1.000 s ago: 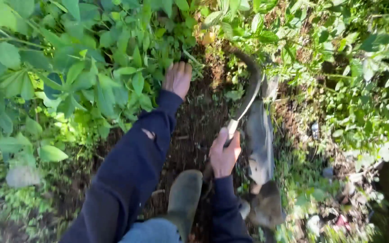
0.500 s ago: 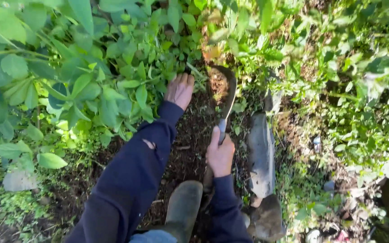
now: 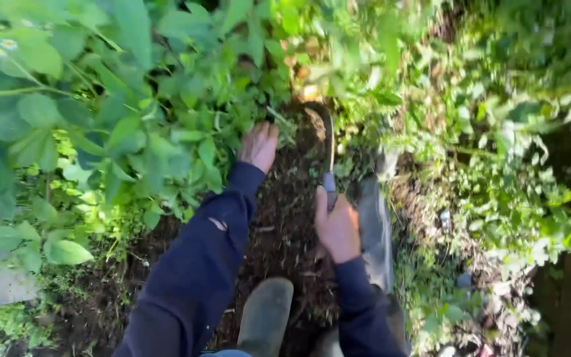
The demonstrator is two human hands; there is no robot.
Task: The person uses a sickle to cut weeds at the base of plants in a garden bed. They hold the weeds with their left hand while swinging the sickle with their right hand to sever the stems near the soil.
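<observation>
In the head view, the handle of a curved sickle (image 3: 328, 155) is gripped in the closed right hand (image 3: 338, 228), blade tip set low against stems at the bare soil's (image 3: 285, 231) far edge. The left hand (image 3: 258, 145), fingers curled, is pressed into the leafy weeds (image 3: 166, 132), apparently holding them aside. A rubber boot (image 3: 266, 317) is planted near the soil's near edge.

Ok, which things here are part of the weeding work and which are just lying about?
In use:
- right hand, gripping the curved sickle
- left hand, at the leafy plants
- bare dark soil

Lying about:
- grey slab beside the right hand
- green boot, just standing
- pale stone far left
</observation>
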